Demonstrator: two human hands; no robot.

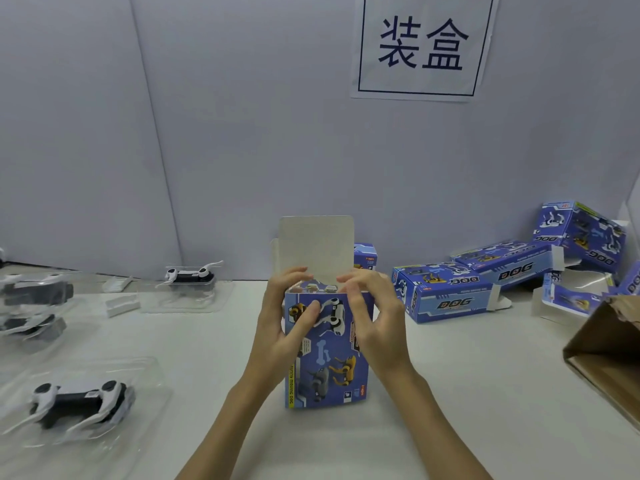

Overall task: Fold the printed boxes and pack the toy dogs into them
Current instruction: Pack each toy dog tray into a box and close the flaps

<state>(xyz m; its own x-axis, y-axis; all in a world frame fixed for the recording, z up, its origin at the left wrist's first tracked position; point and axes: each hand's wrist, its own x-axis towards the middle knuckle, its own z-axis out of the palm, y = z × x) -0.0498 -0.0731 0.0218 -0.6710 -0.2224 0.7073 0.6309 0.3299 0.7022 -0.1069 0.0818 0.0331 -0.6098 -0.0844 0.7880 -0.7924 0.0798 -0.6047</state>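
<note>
Blue printed cardboard box (327, 351) stands upright at centre of the white table (450, 393), open end up, its plain grey top flap (317, 249) sticking straight up at the far side. Left hand (287, 323) holds the box's left edge, thumb laid across the printed front, fingers curled over the rim. Right hand (375, 320) grips the right edge, fingers bent in over the opening, prob. working a side tab inward (tab itself hidden behind the fingers).

Toy dogs wait at left, each in a clear plastic tray: a white-and-black toy dog (81, 400) near left, another (190, 273) at far left-centre, more blurred at the left edge. Folded blue boxes (446, 292) lie piled at far right, w/ a brown cardboard carton (609, 351) at the right edge.

Risks, as I judge: box rests only on its small end, so uneven pressing from either hand could tip it or buckle a wall. Bottom closure not visible; if it isn't locked, a dog pushed in from above may drop through. Forcing the tab could crease it.
</note>
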